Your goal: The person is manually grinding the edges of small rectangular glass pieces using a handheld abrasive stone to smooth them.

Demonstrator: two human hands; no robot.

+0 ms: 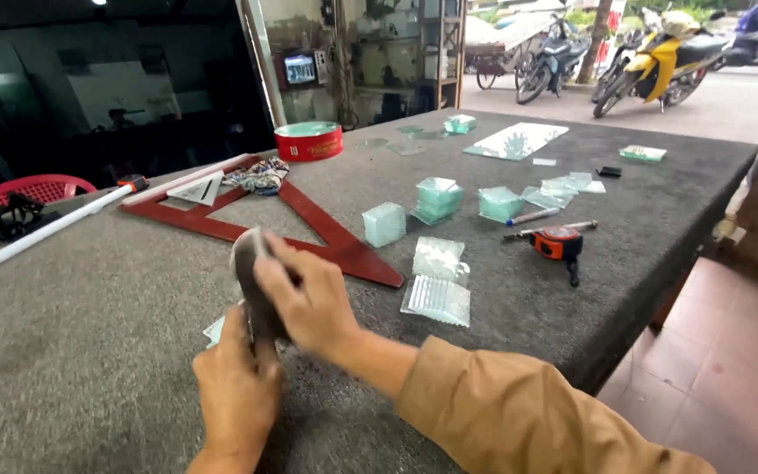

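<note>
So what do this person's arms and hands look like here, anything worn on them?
Both hands are bare: no gloves, and no rings or watch that can be seen. The right hand comes out of a long tan-brown cloth sleeve, loose and creased, ending just above the wrist. The left hand shows a bare wrist down to the frame's edge, with no sleeve in view. The picture is somewhat motion-blurred.

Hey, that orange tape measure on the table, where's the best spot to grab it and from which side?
Grip the tape measure across its orange case, coming straight down from above. It lies flat on the table with bare felt on both sides, so fingers fit either flank. Its dark strap trails toward the near edge and the pen lies just behind, so avoid those ends.
</note>
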